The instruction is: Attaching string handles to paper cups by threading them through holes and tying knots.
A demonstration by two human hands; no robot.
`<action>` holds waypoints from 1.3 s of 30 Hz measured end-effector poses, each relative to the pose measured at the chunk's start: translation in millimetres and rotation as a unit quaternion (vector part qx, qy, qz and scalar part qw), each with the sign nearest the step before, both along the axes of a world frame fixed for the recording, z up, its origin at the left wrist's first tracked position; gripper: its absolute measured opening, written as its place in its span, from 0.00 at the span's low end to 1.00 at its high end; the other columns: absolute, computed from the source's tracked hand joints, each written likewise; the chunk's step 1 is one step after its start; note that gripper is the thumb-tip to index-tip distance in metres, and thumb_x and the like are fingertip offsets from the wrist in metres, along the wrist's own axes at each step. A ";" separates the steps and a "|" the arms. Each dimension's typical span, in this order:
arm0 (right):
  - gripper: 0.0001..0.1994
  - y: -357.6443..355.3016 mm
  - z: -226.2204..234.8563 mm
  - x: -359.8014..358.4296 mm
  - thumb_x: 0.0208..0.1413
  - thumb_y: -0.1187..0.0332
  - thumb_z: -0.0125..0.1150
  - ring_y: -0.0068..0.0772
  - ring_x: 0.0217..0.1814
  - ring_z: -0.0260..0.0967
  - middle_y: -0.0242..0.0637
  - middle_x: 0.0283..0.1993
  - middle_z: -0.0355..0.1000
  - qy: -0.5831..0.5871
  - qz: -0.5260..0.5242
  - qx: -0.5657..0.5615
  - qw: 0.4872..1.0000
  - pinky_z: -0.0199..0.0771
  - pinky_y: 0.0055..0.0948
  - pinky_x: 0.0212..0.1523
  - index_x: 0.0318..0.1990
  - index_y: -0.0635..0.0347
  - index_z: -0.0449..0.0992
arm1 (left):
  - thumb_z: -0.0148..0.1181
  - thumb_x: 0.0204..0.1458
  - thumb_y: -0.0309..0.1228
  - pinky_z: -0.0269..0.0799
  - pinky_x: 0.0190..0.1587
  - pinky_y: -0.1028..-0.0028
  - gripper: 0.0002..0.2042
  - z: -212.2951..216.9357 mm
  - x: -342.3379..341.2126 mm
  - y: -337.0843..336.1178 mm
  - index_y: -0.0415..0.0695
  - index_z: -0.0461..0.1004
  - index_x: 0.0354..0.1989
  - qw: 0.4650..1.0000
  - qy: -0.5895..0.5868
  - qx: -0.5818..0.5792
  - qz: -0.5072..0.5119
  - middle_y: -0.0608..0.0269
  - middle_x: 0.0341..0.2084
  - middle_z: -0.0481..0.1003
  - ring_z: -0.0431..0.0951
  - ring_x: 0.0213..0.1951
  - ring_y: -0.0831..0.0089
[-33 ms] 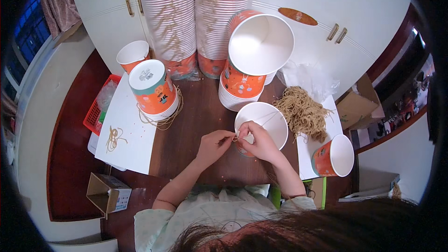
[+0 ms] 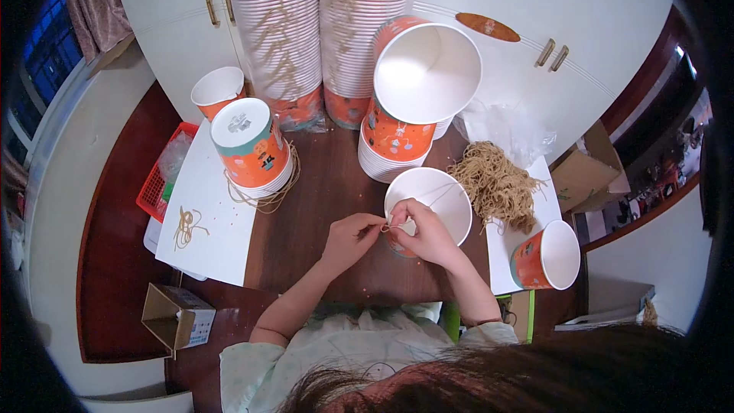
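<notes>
At the left rim of a white-lined orange paper bucket (image 2: 453,218), both hands pinch a thin tan cord (image 2: 387,228). My left hand (image 2: 354,239) has its thumb and fingertips closed on the cord just outside the rim. Reaching over the bucket's mouth, my right hand (image 2: 425,234) grips the cord where a small loop shows. Thin strands cross the bucket's opening behind the right fingers. Whether a knot sits at the fingertips is too small to tell. The bucket's lower front is partly hidden by my right hand.
A tangled heap of tan cords (image 2: 497,187) lies right of the bucket. Behind stand stacked buckets (image 2: 401,138) and tall wrapped stacks (image 2: 277,30). Left are upturned buckets (image 2: 256,149) ringed with cord and loose cord loops (image 2: 188,228). One bucket (image 2: 560,254) lies tilted at the right edge.
</notes>
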State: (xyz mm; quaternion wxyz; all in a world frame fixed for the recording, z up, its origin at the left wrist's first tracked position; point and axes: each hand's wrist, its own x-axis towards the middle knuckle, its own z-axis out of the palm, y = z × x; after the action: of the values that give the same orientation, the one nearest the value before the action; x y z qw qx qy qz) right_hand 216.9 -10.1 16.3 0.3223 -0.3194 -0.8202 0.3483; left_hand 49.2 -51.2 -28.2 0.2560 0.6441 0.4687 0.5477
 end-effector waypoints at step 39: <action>0.09 -5.0 5.1 1.9 0.44 0.75 0.58 0.28 0.25 0.67 0.33 0.24 0.67 -0.009 -0.013 0.018 1.000 0.67 0.26 0.27 0.33 0.60 0.65 | 0.55 0.44 0.18 0.65 0.36 0.82 0.15 -13.3 -3.6 14.9 0.42 0.64 0.41 0.939 -0.246 -0.098 -0.220 0.67 0.28 0.69 0.70 0.33 0.82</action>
State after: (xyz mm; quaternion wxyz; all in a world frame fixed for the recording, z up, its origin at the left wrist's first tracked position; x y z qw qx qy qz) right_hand 218.8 -15.1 21.4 0.3251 -0.3268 -0.8252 0.3263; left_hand 45.6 -36.4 -41.6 0.5391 0.5479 0.2893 0.5705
